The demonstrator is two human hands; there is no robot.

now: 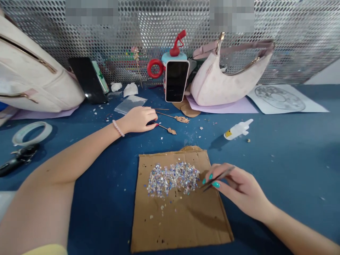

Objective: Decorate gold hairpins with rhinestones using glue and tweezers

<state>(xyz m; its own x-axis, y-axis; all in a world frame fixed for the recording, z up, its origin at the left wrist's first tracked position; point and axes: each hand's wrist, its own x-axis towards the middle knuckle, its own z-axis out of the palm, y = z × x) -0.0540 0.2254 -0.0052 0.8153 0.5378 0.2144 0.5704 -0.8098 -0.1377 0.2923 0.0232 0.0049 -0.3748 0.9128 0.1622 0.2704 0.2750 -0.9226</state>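
My left hand (pixel 141 119) reaches across the blue table, its fingers curled down around the stem of a gold hairpin (pixel 171 131) with a small ornate head. Just beyond it lies another gold hairpin (pixel 182 119) with a filigree head, its stem running toward the same hand. My right hand (pixel 235 187) pinches dark metal tweezers (pixel 219 178), their tips pointing left, over the right side of a cardboard sheet (pixel 183 230). A spread of small shiny blue, clear and white rhinestones (pixel 174 178) covers the upper part of the cardboard, with a few loose ones below.
A white glue bottle (pixel 238 130) lies tilted at right. Phones (pixel 176 81), a red-and-blue cup (pixel 174 56), a plastic bag (pixel 130 104) and a white handbag (pixel 231 79) line the back. A tape roll (pixel 32 133) and a backpack (pixel 39 78) are on the left.
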